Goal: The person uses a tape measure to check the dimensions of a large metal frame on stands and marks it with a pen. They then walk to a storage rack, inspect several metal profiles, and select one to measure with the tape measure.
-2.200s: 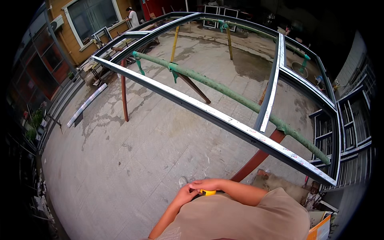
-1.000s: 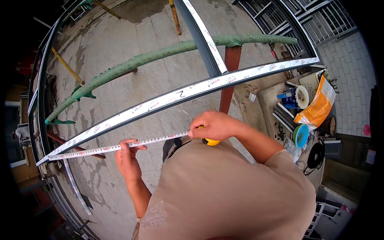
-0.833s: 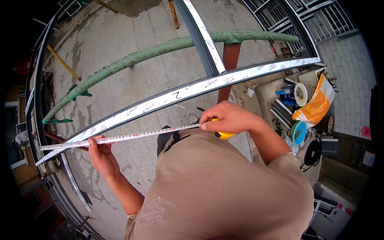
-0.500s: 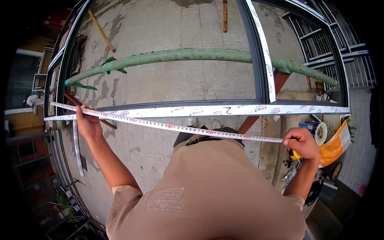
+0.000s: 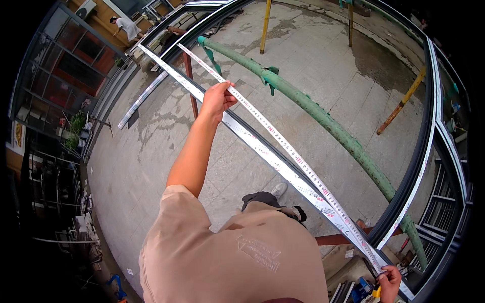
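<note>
A long white tape measure blade [image 5: 273, 132] runs taut and slanting across the view, from the far left corner of a large dark metal frame [image 5: 428, 151] to its near right. Partway along it, my left hand [image 5: 217, 102] pinches the blade between thumb and fingers. At the lower right, my right hand [image 5: 390, 284] is closed on the tape measure's yellow case [image 5: 376, 291], mostly hidden by the hand and the picture's rim. The blade lies over or just beside the frame's near bar [image 5: 283, 169], which wears white printed protective film.
A green pipe [image 5: 323, 115] with torn wrapping passes beneath the frame. Yellow rusty posts [image 5: 402, 101] stand on the paved floor beyond. A film-wrapped bar [image 5: 143, 100] lies at left. Metal railings [image 5: 435, 217] are at right. Another person [image 5: 126, 28] bends at far left.
My view has turned left, so the frame now slants. The blade has shifted from my side of the near bar to over its inner edge. Both hands keep hold of the tape measure.
</note>
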Motion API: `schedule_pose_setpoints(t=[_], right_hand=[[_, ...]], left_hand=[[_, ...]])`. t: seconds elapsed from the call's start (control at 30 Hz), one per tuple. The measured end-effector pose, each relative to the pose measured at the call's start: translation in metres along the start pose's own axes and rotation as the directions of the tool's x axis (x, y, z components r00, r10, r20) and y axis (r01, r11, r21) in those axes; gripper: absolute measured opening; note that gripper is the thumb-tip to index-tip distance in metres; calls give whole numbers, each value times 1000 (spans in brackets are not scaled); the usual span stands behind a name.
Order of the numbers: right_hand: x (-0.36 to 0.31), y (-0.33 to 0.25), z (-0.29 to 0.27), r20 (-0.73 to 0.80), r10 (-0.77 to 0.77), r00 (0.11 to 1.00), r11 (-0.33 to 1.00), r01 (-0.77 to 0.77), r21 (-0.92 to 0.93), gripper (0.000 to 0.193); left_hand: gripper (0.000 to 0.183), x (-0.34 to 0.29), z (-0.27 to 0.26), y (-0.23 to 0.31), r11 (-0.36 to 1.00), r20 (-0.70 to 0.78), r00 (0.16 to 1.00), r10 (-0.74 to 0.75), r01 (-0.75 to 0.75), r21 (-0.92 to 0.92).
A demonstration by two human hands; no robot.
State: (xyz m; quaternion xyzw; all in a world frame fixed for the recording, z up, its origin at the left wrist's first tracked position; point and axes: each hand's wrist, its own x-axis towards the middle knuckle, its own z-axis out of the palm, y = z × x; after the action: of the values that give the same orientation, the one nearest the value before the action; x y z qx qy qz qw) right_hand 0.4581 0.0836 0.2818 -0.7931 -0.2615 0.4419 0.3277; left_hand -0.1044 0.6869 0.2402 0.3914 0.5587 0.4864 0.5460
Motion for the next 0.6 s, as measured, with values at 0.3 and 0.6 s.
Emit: schedule_pose_setpoints(t=[0.3, 0.6], right_hand=[[-8, -62, 0, 106, 116, 988, 953, -80, -293, 8], [4, -33, -6, 132, 145, 981, 971, -116, -207, 8]], left_hand=[[17, 52, -60, 12, 985, -244, 969, 25, 19, 173], [18, 35, -57, -13, 980, -180, 983, 34, 3, 201]])
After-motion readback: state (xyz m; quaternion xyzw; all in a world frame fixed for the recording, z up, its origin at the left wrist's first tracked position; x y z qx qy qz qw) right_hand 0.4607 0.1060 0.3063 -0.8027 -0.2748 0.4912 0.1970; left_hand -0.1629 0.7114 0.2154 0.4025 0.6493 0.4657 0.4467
